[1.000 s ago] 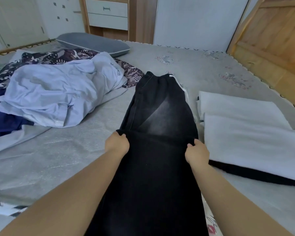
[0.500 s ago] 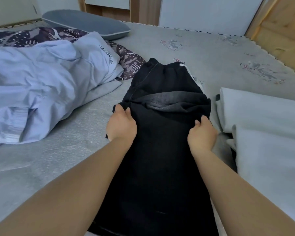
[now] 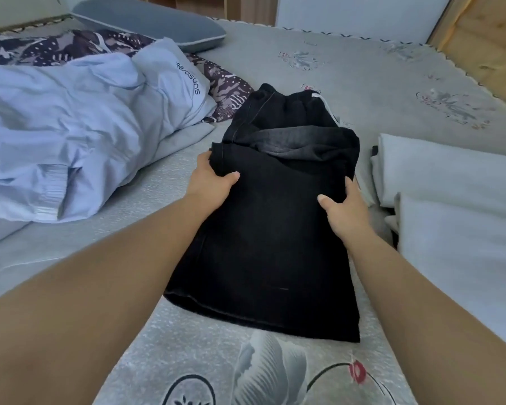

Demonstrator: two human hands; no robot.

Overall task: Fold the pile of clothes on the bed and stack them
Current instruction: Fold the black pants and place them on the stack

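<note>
Black trousers [image 3: 269, 229] lie folded lengthwise on the grey bed [image 3: 362, 83], roughly midway between its left and right edges and nearer the near edge than the far one. The lower part of the garment has been turned over the upper part, so that a doubled layer faces the camera; its grey inner side shows as a band at the open fold, and the waistband points toward the far edge. The left hand [image 3: 211, 182] grips the left side of the doubled layer, thumb lying on top of the cloth and fingers tucked out of sight beneath the edge. The right hand [image 3: 343, 209] grips the right side in the same manner, thumb on top and fingers wrapped round the edge. Both forearms reach in from the near edge. Toward the left edge of the bed lies a crumpled pale blue jacket [image 3: 79, 127] with printed lettering, resting partly on a dark patterned garment [image 3: 228, 92] whose corner comes close to the trousers. Toward the right edge sits a stack of folded white cloth [image 3: 456, 209], just beside the trousers, with a dark piece showing beneath it. A grey pillow [image 3: 149, 20] lies at the far left corner. The bed cover carries a printed flower [image 3: 275, 372] near the near edge.
</note>
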